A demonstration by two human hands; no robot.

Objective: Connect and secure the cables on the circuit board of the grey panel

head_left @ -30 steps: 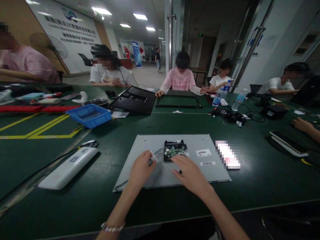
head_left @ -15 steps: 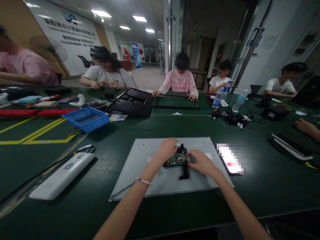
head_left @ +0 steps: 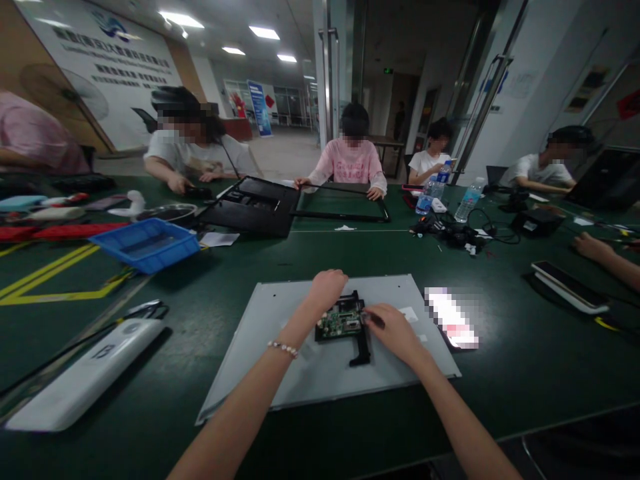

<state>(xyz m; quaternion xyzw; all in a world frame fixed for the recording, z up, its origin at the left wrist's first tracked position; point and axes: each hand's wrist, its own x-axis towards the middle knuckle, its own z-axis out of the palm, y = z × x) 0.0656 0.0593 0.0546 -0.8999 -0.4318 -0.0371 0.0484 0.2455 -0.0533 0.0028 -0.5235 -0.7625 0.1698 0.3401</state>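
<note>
A flat grey display panel point(head_left: 295, 383) lies back side up before me. On its middle sits a green circuit board point(head_left: 343, 323) in a black bracket point(head_left: 362, 352), whose leg points toward me. My left hand point(head_left: 327, 291) reaches over the board's far left side with curled fingers; its fingertips are mostly hidden, and I cannot make out what they grip. My right hand point(head_left: 395, 330) is closed in a pinch at the board's right edge, thumb and fingers against it. White labels on the panel are partly covered by that hand.
On the left lie a white elongated device point(head_left: 95, 373) with a cable and a blue tray point(head_left: 147, 247). A lit phone point(head_left: 451, 319) is right of the panel. Across the table, a person handles a black frame point(head_left: 340, 216); bottles point(head_left: 470, 200) and tangled cables point(head_left: 453, 230) lie beyond.
My left hand has moved from the panel's left part to the board's far side. The right hand has moved from over the panel to the board's right edge. The view has shifted slightly right.
</note>
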